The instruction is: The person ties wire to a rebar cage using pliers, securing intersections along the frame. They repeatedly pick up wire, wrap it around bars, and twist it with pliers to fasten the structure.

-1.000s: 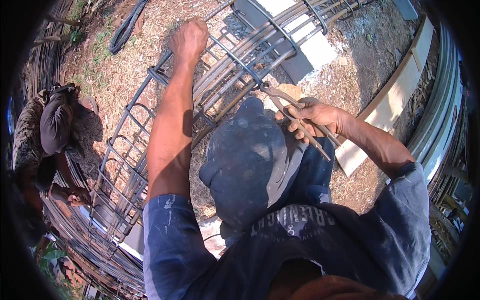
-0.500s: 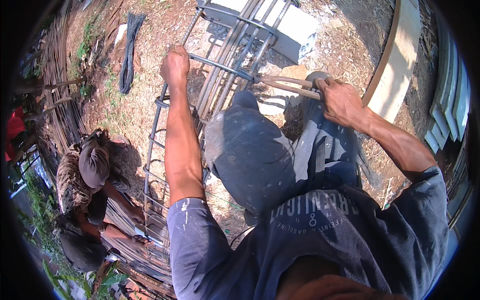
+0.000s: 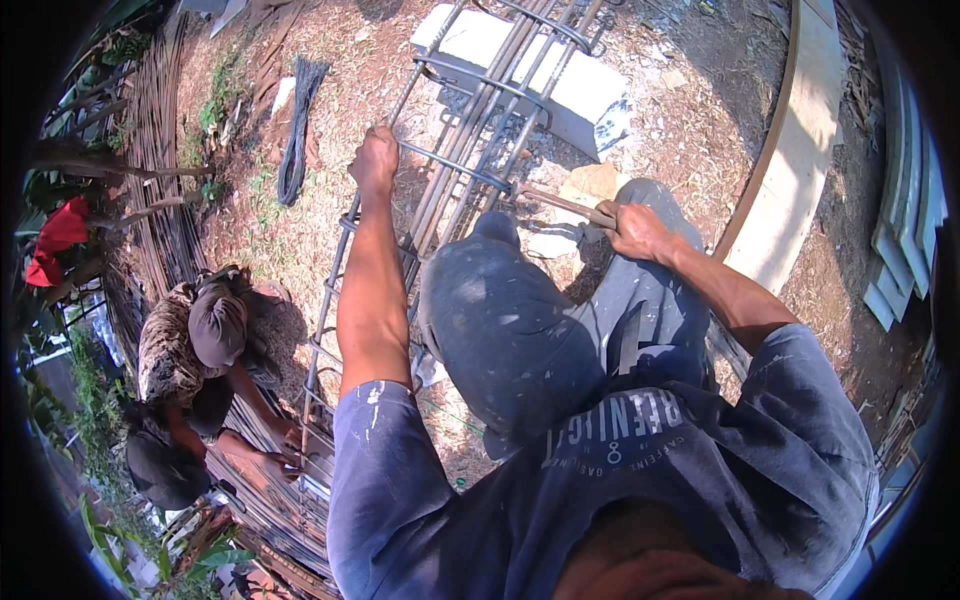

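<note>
The pincers (image 3: 560,202) have just been brought together at their handles; half a second earlier these were seen apart. By this, it may be judged that the jaws are now tightened on something at the corner of a stirrup (image 3: 455,166), but whether wire is caught there cannot be told, because the detail is too small. The tool is found at 1 o'clock from the centre of the view, with its head at the stirrup corner. Its handles are enclosed by the right hand (image 3: 642,232), at 2 o'clock, with the fingers folded around them.

A long bar of the reinforcement cage (image 3: 470,125) is grasped by the closed left hand (image 3: 376,160), at 11 o'clock, just beside the other end of the same stirrup. It has been kept on this bar, so the cage is probably steadied by it. The cage is stretched from 12 o'clock down to 8 o'clock, where a co-worker's hand (image 3: 280,465) is seen near it. A dark wire bundle (image 3: 292,165) is laid on the ground, between 10 and 11 o'clock.
</note>
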The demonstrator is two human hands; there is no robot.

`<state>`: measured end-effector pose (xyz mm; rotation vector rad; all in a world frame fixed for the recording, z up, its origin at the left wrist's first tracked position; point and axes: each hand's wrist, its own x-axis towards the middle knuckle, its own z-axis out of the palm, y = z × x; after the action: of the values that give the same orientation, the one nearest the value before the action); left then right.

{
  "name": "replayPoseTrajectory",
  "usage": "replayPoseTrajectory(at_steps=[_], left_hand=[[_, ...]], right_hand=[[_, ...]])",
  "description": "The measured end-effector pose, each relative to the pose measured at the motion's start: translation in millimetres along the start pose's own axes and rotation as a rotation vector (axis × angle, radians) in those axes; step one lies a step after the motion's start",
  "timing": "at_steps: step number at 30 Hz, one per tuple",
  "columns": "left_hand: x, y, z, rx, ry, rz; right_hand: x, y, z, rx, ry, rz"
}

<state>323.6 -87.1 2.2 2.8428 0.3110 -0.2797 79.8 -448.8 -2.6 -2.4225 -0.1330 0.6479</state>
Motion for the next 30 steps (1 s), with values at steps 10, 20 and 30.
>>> replayPoseTrajectory(at_steps=[10,20,30], left_hand=[[-17.5,16.0,4.9,-0.081,0.063,0.03],[-17.9,15.9,-1.1,-0.065,0.09,0.061],[-13.5,22.0,0.3,-0.098,0.12,-0.013]], right_hand=[[-29.7,-25.1,-35.2,1.289,-0.854,0.385],[-51.7,-48.2,-24.4,-0.462,0.393,-0.062],[-13.1,4.5,-6.1,-0.348,0.369,-0.139]])
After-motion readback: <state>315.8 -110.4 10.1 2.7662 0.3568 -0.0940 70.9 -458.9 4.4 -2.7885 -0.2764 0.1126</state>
